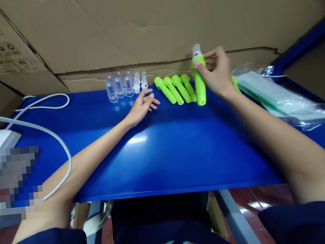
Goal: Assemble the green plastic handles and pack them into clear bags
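Right hand (218,72) raised at the back of the blue counter (165,152), forearm stretched forward, grip pinching a green tube (199,84) by its top; tube upright, white cap uppermost, foot touching the counter. Just left of it, four more green tubes (175,89) lying side by side. Left hand (141,106) resting on the counter, palm turned up, fingers loosely spread, holding nothing, near clear caps (119,87) standing in a cluster. Plastic bag (277,97) at far right.
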### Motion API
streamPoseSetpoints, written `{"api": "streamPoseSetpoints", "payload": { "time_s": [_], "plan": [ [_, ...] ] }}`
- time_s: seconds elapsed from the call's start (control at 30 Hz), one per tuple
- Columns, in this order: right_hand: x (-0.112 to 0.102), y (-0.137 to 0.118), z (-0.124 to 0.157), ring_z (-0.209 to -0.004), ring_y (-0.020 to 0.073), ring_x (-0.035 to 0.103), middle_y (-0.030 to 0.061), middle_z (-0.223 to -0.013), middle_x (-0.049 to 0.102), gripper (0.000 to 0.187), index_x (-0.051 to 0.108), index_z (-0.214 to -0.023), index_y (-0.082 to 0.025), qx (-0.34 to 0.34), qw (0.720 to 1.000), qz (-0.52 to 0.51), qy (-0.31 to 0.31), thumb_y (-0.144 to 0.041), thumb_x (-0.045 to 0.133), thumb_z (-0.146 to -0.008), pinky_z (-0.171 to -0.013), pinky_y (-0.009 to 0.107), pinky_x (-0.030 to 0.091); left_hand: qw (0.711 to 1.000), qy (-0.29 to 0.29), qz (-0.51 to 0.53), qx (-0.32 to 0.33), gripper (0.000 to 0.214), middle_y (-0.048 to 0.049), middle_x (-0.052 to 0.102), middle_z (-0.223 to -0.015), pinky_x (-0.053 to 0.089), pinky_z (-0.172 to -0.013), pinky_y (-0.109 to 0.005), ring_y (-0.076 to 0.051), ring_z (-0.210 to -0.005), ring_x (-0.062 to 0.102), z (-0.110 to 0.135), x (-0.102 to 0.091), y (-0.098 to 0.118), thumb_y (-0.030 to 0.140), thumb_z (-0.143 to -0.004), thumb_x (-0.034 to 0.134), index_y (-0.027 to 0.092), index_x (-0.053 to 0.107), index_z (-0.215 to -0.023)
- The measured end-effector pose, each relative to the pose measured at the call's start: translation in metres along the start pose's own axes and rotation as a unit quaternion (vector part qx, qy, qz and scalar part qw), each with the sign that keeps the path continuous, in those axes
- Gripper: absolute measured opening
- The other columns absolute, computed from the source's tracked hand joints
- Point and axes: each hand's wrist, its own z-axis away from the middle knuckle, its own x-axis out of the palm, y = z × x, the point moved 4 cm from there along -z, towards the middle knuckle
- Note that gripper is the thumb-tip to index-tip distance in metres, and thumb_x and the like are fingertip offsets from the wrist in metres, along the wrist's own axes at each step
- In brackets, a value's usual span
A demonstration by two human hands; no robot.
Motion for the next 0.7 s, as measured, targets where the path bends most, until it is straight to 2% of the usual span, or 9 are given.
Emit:
{"api": "streamPoseSetpoints", "payload": {
  "time_s": [0.07, 0.17, 0.27, 0.37, 0.57, 0.7],
  "plan": [
    [-0.014, 0.006, -0.005, -0.094, 0.021, 0.071, 0.0179, -0.112, 0.075, 0.025, 0.057, -0.108, -0.016, 0.026, 0.998, 0.051, -0.003, -0.027, 0.073, -0.093, -0.081, 0.032, 0.052, 1.0, -0.004, 0.004, -0.003, 0.021, 0.0003, 0.073, -0.084, 0.045, -0.064, -0.02, -0.006, -0.066, 0.063, 0.0, 0.0, 0.001, 0.02, -0.109, 0.044, 0.012, 0.05, -0.127],
    [-0.027, 0.015, -0.007, -0.092, 0.0217, 0.07, 0.018, -0.11, 0.076, 0.03, 0.064, -0.109, -0.012, 0.063, 0.984, 0.147, -0.075, -0.028, 0.08, -0.089, -0.077, 0.031, 0.048, 1.0, -0.015, 0.005, 0.003, 0.016, 0.0007, 0.072, -0.082, 0.044, -0.063, -0.02, -0.007, -0.065, 0.063, -0.001, 0.001, 0.0, 0.02, -0.109, 0.044, 0.013, 0.054, -0.118],
    [-0.033, 0.03, -0.003, -0.098, 0.0278, 0.068, 0.0247, -0.114, 0.074, 0.043, 0.065, -0.119, -0.007, 0.104, 0.949, 0.256, -0.154, -0.036, 0.077, -0.091, -0.074, 0.035, 0.042, 1.0, -0.029, 0.0, 0.008, 0.015, 0.0001, 0.071, -0.08, 0.044, -0.063, -0.021, -0.007, -0.066, 0.063, -0.002, 0.001, -0.001, 0.02, -0.108, 0.045, 0.013, 0.058, -0.11],
    [-0.034, 0.05, 0.003, -0.102, 0.0328, 0.066, 0.029, -0.12, 0.071, 0.053, 0.064, -0.127, -0.006, 0.134, 0.912, 0.333, -0.198, -0.04, 0.078, -0.089, -0.072, 0.037, 0.038, 0.999, -0.044, -0.008, 0.02, 0.018, -0.0014, 0.073, -0.08, 0.044, -0.064, -0.021, -0.008, -0.066, 0.063, -0.003, 0.001, -0.004, 0.021, -0.108, 0.045, 0.013, 0.061, -0.108],
    [-0.034, 0.071, 0.005, -0.095, 0.0291, 0.065, 0.0277, -0.116, 0.07, 0.038, 0.069, -0.119, -0.009, 0.149, 0.908, 0.343, -0.191, -0.035, 0.075, -0.092, -0.072, 0.036, 0.037, 0.998, -0.054, -0.018, 0.025, 0.021, -0.0026, 0.074, -0.082, 0.045, -0.065, -0.02, -0.008, -0.067, 0.064, -0.006, -0.001, -0.008, 0.024, -0.108, 0.044, 0.014, 0.063, -0.107],
    [-0.037, 0.068, 0.007, -0.106, 0.034, 0.065, 0.0302, -0.126, 0.068, 0.047, 0.066, -0.13, -0.008, 0.166, 0.901, 0.357, -0.182, -0.039, 0.072, -0.095, -0.071, 0.038, 0.033, 0.994, -0.07, -0.055, 0.064, 0.026, -0.0043, 0.075, -0.085, 0.047, -0.069, -0.022, -0.01, -0.072, 0.065, -0.002, -0.004, -0.007, 0.03, -0.108, 0.043, 0.015, 0.064, -0.108]
  ]
}}
